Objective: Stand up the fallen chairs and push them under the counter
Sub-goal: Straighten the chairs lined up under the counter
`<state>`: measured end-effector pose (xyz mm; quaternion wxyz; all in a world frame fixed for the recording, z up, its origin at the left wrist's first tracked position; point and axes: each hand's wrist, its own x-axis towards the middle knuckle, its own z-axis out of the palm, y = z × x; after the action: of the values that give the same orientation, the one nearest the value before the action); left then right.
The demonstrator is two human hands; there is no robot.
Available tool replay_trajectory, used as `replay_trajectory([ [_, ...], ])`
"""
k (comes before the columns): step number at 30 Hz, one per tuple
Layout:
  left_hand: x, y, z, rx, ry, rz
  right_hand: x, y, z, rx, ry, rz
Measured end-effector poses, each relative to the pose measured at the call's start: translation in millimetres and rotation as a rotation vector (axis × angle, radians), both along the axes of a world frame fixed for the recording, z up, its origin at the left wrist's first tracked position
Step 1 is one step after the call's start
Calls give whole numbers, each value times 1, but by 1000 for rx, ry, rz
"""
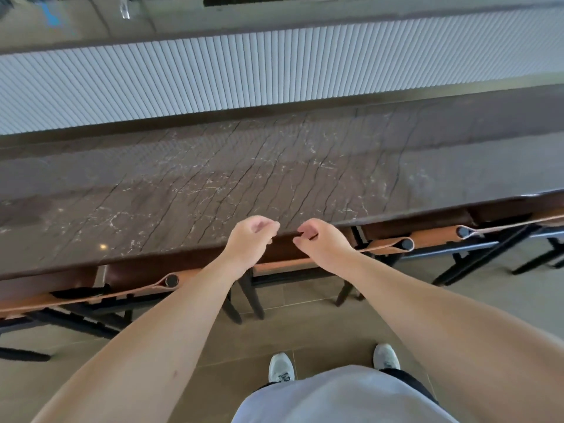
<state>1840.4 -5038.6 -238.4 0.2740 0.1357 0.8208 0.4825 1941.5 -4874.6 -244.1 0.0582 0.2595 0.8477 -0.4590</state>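
Note:
Three chairs with black frames and tan leather backs stand upright, pushed under the dark marble counter (274, 172): one at the left (100, 296), one in the middle (285, 264) and one at the right (433, 235). My left hand (248, 239) and my right hand (320, 239) hover side by side over the counter's front edge, just above the middle chair's back. The fingers of both hands are curled and hold nothing. Neither hand touches the chair or the counter.
A fourth chair (537, 222) shows at the far right edge, also under the counter. Behind the counter runs a white ribbed panel (274, 71). My white shoes (280, 369) stand on the tan tiled floor (305, 303) close behind the middle chair.

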Motion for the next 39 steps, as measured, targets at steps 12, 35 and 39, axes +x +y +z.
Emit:
replay_trajectory([
  [12, 111, 145, 14, 198, -260, 240, 106, 131, 27, -551, 118, -397],
  [35, 209, 276, 12, 174, -288, 387, 223, 306, 28, -522, 99, -361],
  [39, 199, 285, 3, 183, -337, 393, 221, 314, 30, -477, 77, -377],
])
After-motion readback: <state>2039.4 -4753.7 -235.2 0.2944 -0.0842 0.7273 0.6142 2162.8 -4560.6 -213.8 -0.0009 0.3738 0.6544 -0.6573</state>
